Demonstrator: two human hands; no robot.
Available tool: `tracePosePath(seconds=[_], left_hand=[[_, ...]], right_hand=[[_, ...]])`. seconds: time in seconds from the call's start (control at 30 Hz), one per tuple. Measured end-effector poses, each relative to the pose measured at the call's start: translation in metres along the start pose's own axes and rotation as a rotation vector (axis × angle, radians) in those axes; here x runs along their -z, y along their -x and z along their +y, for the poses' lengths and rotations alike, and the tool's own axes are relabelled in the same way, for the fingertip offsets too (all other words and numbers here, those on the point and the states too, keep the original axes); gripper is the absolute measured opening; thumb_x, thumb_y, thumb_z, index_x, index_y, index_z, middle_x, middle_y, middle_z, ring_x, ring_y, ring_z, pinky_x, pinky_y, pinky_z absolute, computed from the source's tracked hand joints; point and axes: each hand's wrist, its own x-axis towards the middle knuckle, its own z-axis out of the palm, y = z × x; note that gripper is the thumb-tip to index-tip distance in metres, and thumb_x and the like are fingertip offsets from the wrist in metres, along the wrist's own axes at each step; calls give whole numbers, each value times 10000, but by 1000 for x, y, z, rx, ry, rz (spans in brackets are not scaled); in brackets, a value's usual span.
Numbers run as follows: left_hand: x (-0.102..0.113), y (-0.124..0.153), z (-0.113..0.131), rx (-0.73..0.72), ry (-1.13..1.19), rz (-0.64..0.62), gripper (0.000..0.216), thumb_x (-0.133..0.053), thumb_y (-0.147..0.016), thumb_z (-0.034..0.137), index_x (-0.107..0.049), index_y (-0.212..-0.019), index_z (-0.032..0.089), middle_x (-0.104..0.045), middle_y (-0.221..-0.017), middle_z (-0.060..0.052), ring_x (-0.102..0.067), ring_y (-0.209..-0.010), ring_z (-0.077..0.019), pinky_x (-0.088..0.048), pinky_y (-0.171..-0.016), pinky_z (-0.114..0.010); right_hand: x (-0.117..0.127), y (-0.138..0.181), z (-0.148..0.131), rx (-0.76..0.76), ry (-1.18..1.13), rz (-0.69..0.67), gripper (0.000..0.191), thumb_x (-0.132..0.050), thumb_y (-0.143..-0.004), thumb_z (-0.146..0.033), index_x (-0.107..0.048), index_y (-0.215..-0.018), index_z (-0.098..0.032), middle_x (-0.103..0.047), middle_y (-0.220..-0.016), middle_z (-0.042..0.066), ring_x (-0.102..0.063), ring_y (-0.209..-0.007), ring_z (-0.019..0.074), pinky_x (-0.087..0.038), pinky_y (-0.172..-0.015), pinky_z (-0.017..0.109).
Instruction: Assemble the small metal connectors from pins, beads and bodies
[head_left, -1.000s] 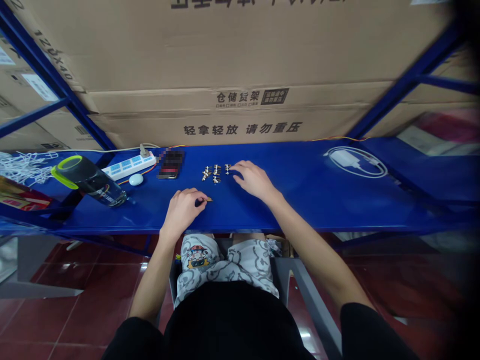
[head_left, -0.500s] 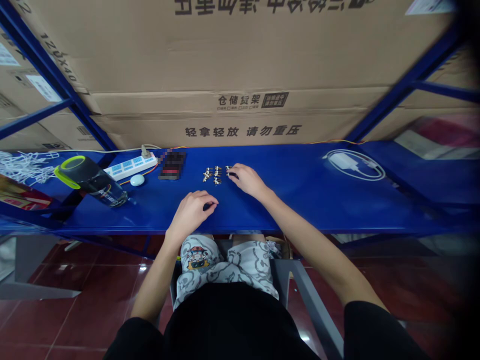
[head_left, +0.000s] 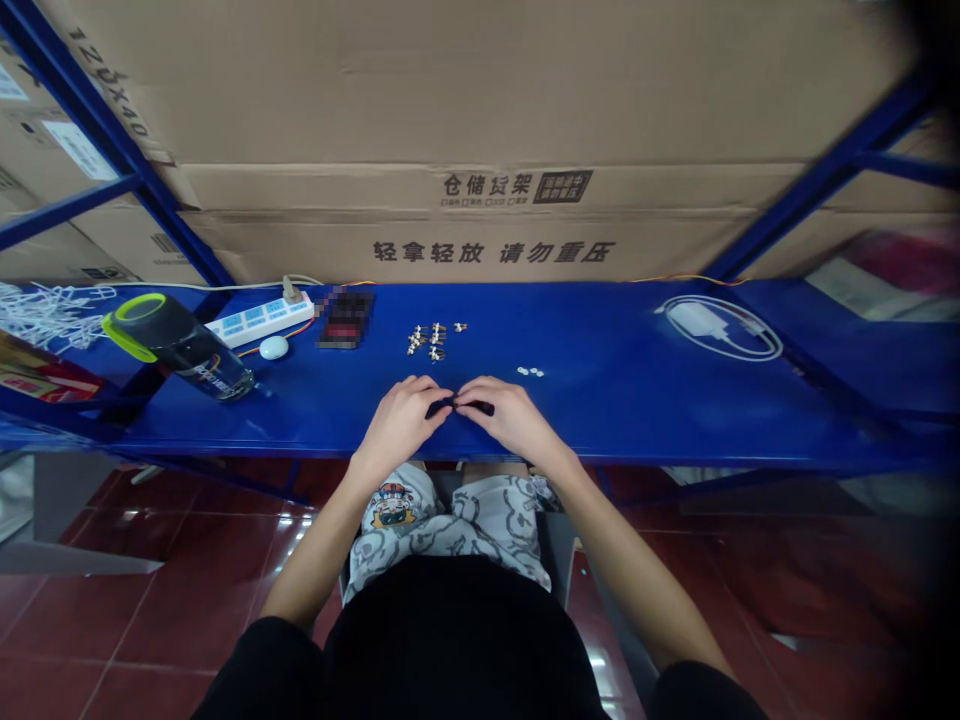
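Near the front of the blue tabletop, my left hand [head_left: 405, 418] and my right hand [head_left: 511, 412] meet fingertip to fingertip. Both are pinched closed around something tiny, too small to name. Beyond them lie several small metal-and-white parts [head_left: 436, 338], grouped in short rows. A single similar part [head_left: 460, 327] sits a little apart to their right. Past my right hand, several small white pieces [head_left: 530, 372] rest on the table.
A dark bottle [head_left: 187, 350] with a lime-green loop leans at left, beside a white power strip [head_left: 259, 320] and a pale round object [head_left: 274, 347]. A dark, pixelated flat object [head_left: 346, 320] lies nearby. A white charger with coiled cable [head_left: 697, 320] is at right; cardboard boxes [head_left: 495, 110] stand behind.
My right hand has come back from the small parts to my left hand, which moved slightly right. The single part and the white pieces now show uncovered.
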Motion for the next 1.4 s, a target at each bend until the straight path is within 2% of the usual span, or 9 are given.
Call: tracePosePath(seconds=[0.13, 0.33, 0.53, 0.8, 1.1, 1.27, 1.4], left_hand=[[-1, 0, 1, -10, 20, -30, 181, -625, -979, 228, -750, -1109, 217, -716, -1062, -26, -642, -995, -213, -507, -939, -357], [8, 1, -2, -29, 79, -93, 170, -641, -974, 225, -755, -1101, 228, -719, -1052, -19, -651, -1007, -212, -521, -876, -344], [10, 1, -3, -4, 96, -107, 138, -643, -978, 258, -766, -1036, 234, -717, -1020, -19, -667, -976, -205, -521, -823, -329], [11, 0, 1, -36, 46, -99, 109, -653, -950, 243, -749, -975, 196, -696, -974, -31, -635, -944, -208, -523, -812, -335], [11, -4, -5, -148, 42, -105, 86, -632, -945, 243, -695, -922, 190, -690, -982, -20, -631, -904, -193, -499, -891, -352], [10, -5, -6, -144, 39, -103, 87, -636, -939, 254, -692, -915, 191, -691, -986, -17, -642, -923, -190, -474, -967, -378], [10, -5, -6, -122, 5, -103, 105, -640, -943, 283, -704, -928, 201, -686, -1001, -18, -626, -954, -204, -471, -941, -387]], right_hand=[[-6, 11, -5, 5, -44, 71, 134, -637, -945, -185, -766, -920, -210, -780, -990, 75, -716, -935, 228, -571, -883, 391], [-5, 10, -8, -10, -63, 45, 107, -659, -939, -200, -758, -909, -226, -777, -951, 53, -716, -901, 218, -567, -861, 370], [-7, 10, -8, 44, -67, 44, 125, -640, -956, -210, -753, -905, -217, -785, -971, 55, -714, -910, 211, -568, -877, 373], [-3, 9, -6, 85, -28, -11, 145, -619, -965, -188, -760, -942, -208, -787, -1011, 62, -686, -898, 214, -572, -818, 375], [0, 8, -6, 122, -23, -62, 142, -589, -970, -173, -727, -946, -198, -756, -939, 66, -651, -890, 215, -549, -815, 369], [0, 8, -10, 124, -18, -68, 171, -559, -966, -140, -714, -927, -202, -751, -956, 65, -640, -888, 210, -540, -822, 371], [-1, 8, -7, 127, -31, -48, 161, -579, -976, -184, -732, -932, -204, -769, -974, 69, -653, -894, 218, -552, -818, 384]])
